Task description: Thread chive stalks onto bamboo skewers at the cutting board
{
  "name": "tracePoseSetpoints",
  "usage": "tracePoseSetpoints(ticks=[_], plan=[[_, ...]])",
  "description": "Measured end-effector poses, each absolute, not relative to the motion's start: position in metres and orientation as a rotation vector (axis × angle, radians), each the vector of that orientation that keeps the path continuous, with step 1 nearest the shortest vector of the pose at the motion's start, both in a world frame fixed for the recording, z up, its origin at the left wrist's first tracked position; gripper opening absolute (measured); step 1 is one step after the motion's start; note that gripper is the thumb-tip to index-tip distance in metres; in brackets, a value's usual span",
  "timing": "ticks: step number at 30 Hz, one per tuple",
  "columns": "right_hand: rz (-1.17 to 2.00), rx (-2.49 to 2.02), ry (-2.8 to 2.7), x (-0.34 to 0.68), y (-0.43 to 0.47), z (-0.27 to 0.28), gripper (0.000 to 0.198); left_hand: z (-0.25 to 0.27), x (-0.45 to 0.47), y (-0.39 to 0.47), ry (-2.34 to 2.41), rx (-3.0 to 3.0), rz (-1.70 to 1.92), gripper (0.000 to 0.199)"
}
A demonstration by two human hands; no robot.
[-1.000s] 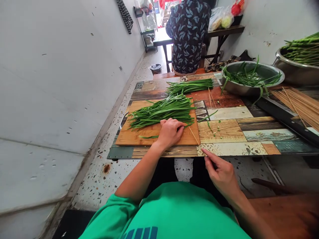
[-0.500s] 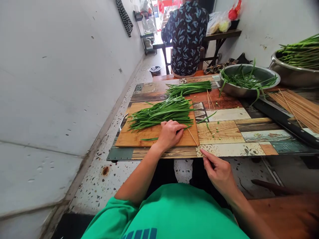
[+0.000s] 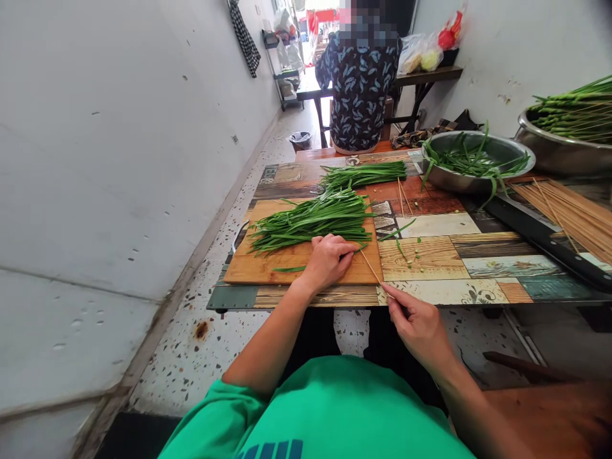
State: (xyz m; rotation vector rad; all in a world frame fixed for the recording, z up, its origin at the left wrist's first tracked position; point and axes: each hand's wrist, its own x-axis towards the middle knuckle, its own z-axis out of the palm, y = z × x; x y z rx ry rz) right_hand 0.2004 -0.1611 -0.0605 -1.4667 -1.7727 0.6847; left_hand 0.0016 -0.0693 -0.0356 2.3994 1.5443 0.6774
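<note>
My left hand point(image 3: 329, 260) rests on the wooden cutting board point(image 3: 239, 271), fingers closed around some garlic chives; only a short green end shows past the fingertips. Between finger and thumb, my right hand point(image 3: 415, 322) grips a thin wooden skewer point(image 3: 371, 266) in front of the table edge. The skewer slants up and left, its far end meeting my left fingertips. Whether its tip has pierced the chives is hidden. Just beyond my left hand lies a large bunch of garlic chives point(image 3: 310, 223), and one loose leaf point(image 3: 288, 269) is beside my wrist.
A second chive bunch point(image 3: 366, 172) lies farther back. On the right are a metal bowl of chives point(image 3: 478, 182), a pot of green stalks on skewers point(image 3: 559, 150), a black-handled knife point(image 3: 540, 236) and a skewer pile point(image 3: 578, 213). A person point(image 3: 363, 95) sits beyond the table.
My right hand has shifted slightly up and left along with the skewer, closer to my left fingertips. My left hand keeps its place on the board. The camera view has moved a little.
</note>
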Motion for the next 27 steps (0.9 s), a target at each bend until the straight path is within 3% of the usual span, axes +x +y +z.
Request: tracePoseSetpoints(ticks=[5, 11, 23, 27], plan=[[0.642, -1.499, -1.76, 0.193, -0.151, -0.062, 0.036, -0.025, 0.004, -0.08, 1.326, 2.464, 0.585, 0.023], [0.63, -1.461, -1.759, 0.197, -0.156, -0.065, 0.037, -0.017, -0.002, -0.06, 1.624, 2.559, 0.545, 0.023], [0.599, -1.471, -1.754, 0.201, -0.159, -0.067, 0.037, -0.02, 0.009, -0.032, 1.616, 2.793, 0.257, 0.024], [0.585, -1.47, -1.747, 0.2, -0.16, -0.064, 0.036, -0.015, 0.009, -0.035, 1.582, 2.789, 0.322, 0.028]])
